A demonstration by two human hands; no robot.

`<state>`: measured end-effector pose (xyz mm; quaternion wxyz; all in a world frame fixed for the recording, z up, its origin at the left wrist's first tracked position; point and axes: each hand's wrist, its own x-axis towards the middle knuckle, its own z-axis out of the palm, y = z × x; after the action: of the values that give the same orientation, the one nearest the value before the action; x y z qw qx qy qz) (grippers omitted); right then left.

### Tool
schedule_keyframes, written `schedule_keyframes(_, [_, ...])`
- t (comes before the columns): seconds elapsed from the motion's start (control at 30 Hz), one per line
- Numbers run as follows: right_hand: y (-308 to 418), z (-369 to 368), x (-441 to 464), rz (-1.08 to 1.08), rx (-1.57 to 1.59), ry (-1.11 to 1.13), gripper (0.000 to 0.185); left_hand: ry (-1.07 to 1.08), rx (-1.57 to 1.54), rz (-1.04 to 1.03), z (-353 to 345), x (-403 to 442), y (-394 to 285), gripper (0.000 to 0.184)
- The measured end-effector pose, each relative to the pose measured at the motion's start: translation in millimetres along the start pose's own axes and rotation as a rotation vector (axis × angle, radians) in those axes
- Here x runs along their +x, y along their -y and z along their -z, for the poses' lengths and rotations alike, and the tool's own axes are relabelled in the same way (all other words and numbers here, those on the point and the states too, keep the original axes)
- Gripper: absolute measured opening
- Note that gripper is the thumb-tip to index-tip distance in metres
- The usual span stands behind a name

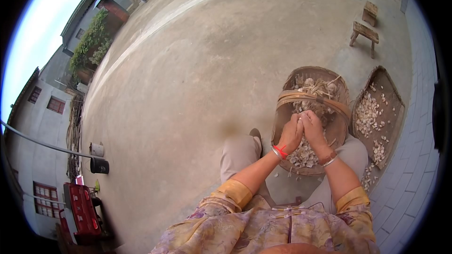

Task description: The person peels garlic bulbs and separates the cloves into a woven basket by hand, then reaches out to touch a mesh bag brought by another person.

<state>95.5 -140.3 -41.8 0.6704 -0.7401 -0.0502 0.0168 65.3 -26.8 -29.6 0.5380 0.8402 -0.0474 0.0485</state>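
My left hand (292,134) and my right hand (312,129) meet over a woven basket (280,127), fingertips pressed together. Between them shows a small whitish bit of garlic (300,118), mostly hidden by the fingers. Under the basket's broad curved handle (301,97), whole garlic bulbs (309,83) with dry stalks fill the far end. Papery garlic skins (303,156) lie in the near end, below my wrists. To the right, a shallow woven scoop (387,127) holds many loose garlic cloves (366,115).
Two small wooden stools (365,32) stand beyond the scoop. Some cloves (368,177) are scattered on the ground by my right knee. A red vehicle (82,211) and a black bucket (99,165) are far left. Grey paving (409,183) runs along the right.
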Motion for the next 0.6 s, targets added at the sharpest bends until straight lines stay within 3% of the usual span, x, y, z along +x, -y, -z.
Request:
schedule_keyframes(0.1, [4, -1, -3, -0.018, 0.048, -0.01, 0.03, -0.048, -0.026, -0.1, -2, 1, -3, 0.023])
schedule_keyframes(0.6, [11, 3, 1, 0.006, 0.036, -0.057, 0.033, -0.071, -0.034, -0.086, -4, 3, -19, 0.028])
